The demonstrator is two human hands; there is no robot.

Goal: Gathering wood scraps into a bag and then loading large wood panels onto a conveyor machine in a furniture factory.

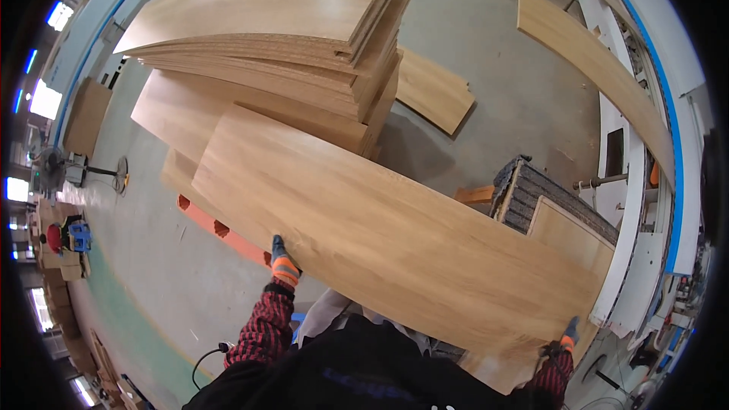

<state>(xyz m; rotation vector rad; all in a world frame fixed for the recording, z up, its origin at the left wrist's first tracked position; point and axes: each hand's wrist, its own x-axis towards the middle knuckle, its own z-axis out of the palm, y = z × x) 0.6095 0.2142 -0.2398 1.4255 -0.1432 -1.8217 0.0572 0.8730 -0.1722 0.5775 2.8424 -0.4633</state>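
A long wood-grain panel (395,228) lies across in front of me, slanting from the stack at the upper left to the machine side at the lower right. My left hand (285,262), in a grey and orange work glove, is closed on its near edge, with the fingers underneath hidden. Near the right end of the same panel, my right hand (569,334) in a similar glove holds its edge; part of that hand is hidden by the sleeve. Beyond the panel rises a tall stack of similar boards (258,7), some set at an angle.
A long machine with a blue-striped rail (668,205) runs along the right, with another board (592,61) resting against it. A carpet-covered support (531,197) stands beside the panel. One board (437,91) lies beyond the stack. An orange beam (224,231) and fan (120,175) are left.
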